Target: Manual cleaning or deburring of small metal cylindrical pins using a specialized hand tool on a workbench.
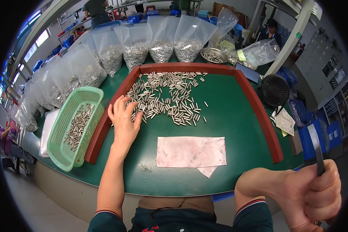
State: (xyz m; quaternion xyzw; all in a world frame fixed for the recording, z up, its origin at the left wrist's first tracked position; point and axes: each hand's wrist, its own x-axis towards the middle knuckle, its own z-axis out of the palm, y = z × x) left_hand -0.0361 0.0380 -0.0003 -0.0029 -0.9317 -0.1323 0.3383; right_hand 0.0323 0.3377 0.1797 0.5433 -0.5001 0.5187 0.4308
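Observation:
Many short silver metal pins (179,112) lie loose in a heap on the green tabletop (228,104). At the heap's left edge is my left hand (124,120), its fingers apart and curved over some pins near the red border; I cannot make out any pin held in it. My right hand (321,195) is raised at the lower right, away from the heap. Its fingers are wrapped round a flat, narrow metal strip (316,143) that sticks up above the fist. A stained pinkish-white cloth (191,150) lies folded on the table between my arms.
A raised red border (187,67) bounds the work area on three sides. Left of it stands a green plastic basket (54,135) with pins inside. Pin-filled clear bags (137,36) line the back and left. A metal bowl (208,50) and black fan (274,89) stand to the right.

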